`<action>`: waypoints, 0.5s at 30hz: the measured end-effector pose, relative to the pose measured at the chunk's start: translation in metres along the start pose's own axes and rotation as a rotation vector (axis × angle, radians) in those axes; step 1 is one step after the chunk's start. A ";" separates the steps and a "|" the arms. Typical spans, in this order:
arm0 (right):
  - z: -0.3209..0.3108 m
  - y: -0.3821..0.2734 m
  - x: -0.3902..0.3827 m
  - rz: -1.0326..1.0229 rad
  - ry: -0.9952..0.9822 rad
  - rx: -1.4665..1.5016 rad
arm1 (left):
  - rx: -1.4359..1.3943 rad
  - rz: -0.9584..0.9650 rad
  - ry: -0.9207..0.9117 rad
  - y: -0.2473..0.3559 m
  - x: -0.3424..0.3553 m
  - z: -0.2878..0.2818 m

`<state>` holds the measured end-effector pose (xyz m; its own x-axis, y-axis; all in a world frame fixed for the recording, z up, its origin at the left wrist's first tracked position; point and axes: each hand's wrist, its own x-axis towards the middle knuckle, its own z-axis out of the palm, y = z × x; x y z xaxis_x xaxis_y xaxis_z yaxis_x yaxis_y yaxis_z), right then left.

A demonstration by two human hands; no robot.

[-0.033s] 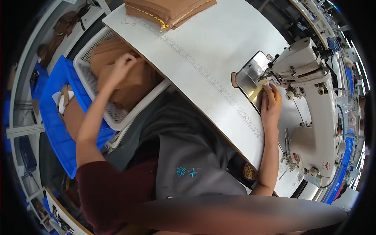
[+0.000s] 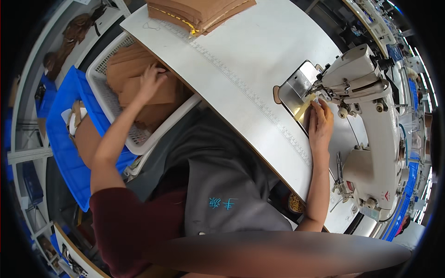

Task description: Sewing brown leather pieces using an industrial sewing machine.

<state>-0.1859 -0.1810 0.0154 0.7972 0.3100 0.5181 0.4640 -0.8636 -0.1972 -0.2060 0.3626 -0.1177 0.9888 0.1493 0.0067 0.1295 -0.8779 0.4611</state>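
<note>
My left hand (image 2: pixel 151 85), its fingers apart, is over brown fabric pieces (image 2: pixel 127 69) piled in a white mesh basket (image 2: pixel 99 76) at the table's left edge. My right hand (image 2: pixel 319 121) is at the white sewing machine (image 2: pixel 380 139), its fingertips on a pale yellow strip (image 2: pixel 304 108) by the presser foot, over the steel plate (image 2: pixel 294 90). The needle itself is hard to make out.
A stack of brown pieces (image 2: pixel 199 14) with yellow edging lies at the back of the white table (image 2: pixel 232 55), which has printed rulers. A blue tub (image 2: pixel 62 120) stands left of the basket. Scissors (image 2: pixel 339 164) lie beside the machine. More machines line the far right.
My left hand has shifted a little downward over the brown pieces, and its fingers have spread. My right hand stays at the presser foot.
</note>
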 end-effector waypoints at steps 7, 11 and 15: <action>-0.005 -0.011 0.005 0.034 -0.010 0.035 | 0.551 0.132 -0.142 -0.014 -0.015 0.050; -0.011 -0.006 -0.002 0.097 -0.017 0.032 | -0.353 0.330 -0.883 0.162 0.003 -0.123; -0.012 -0.007 0.000 0.077 -0.003 0.030 | -0.587 0.560 -0.136 0.220 0.075 -0.193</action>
<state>-0.1934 -0.1800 0.0265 0.8321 0.2446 0.4978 0.4128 -0.8726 -0.2612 -0.1174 0.2691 0.1557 0.9007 -0.3296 0.2829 -0.4082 -0.4196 0.8107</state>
